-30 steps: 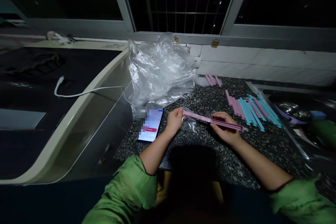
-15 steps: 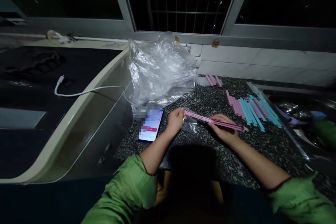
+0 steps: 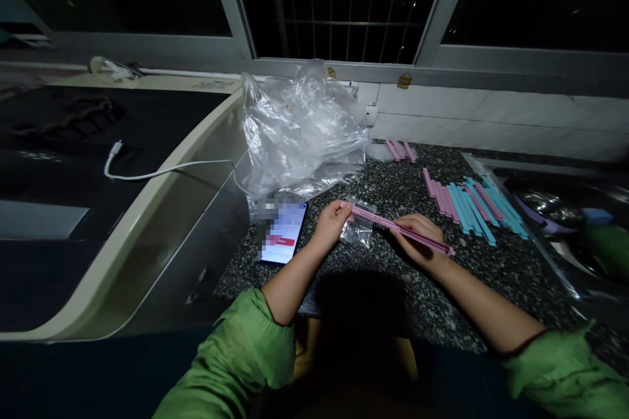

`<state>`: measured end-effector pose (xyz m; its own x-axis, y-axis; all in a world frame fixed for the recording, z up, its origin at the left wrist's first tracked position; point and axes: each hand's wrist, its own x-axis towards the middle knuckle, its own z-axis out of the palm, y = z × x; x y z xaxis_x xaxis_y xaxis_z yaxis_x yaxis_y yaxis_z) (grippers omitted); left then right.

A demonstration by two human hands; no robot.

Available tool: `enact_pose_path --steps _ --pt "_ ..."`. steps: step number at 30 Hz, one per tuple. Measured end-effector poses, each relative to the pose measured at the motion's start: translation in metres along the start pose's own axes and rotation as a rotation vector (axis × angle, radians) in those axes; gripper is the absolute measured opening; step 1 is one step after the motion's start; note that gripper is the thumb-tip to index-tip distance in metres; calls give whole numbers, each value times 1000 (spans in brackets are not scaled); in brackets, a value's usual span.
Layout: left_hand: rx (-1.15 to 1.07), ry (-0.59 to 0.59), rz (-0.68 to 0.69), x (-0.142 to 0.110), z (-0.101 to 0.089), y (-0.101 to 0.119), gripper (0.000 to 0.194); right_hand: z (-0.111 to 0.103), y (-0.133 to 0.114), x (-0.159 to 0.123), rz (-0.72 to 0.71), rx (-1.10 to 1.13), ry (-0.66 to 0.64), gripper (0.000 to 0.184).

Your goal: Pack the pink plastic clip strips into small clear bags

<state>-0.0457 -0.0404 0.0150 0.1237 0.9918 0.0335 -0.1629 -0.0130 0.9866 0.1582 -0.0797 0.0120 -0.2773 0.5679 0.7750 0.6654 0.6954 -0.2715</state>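
A long pink bag clip (image 3: pixel 372 217), unfolded into a straight line, is stretched between my two hands above the counter. My left hand (image 3: pixel 331 222) pinches its left end. Around the middle and right part my right hand (image 3: pixel 417 239) is closed, with the channelled half (image 3: pixel 427 239) tilting down to the right past the fingers. A small clear plastic bag (image 3: pixel 357 234) lies under the clip beside my left fingertips; whether those fingers also grip it I cannot tell. Several pink clips (image 3: pixel 442 200) and turquoise clips (image 3: pixel 472 209) lie folded to the right of my right hand.
A lit phone (image 3: pixel 285 236) lies left of my left hand. Behind it is a large crumpled plastic bag (image 3: pixel 304 131). More pink clips (image 3: pixel 400 150) lie near the wall. A sink (image 3: pixel 555 275) borders the right; a washing machine (image 3: pixel 196 144) with a white cable (image 3: pixel 171 169) stands left.
The clip's right end has dropped slightly and shifted left. My left hand has moved a little to the right; more of the small clear bag shows around the clip.
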Motion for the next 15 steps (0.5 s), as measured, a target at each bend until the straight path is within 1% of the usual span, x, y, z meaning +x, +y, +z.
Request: enact_pose_path --steps 2,6,11,15 --pt "-80 -22 -34 -2 2 1 24 0 1 0 2 0 5 8" --pt "-174 -37 -106 -2 4 2 25 -1 2 0 -7 -17 18 10" --pt "-173 -41 -117 -2 6 2 22 -5 0 4 -30 -21 42 10" --pt "-141 -66 -102 -3 5 2 18 -10 0 7 -22 -81 88 7"
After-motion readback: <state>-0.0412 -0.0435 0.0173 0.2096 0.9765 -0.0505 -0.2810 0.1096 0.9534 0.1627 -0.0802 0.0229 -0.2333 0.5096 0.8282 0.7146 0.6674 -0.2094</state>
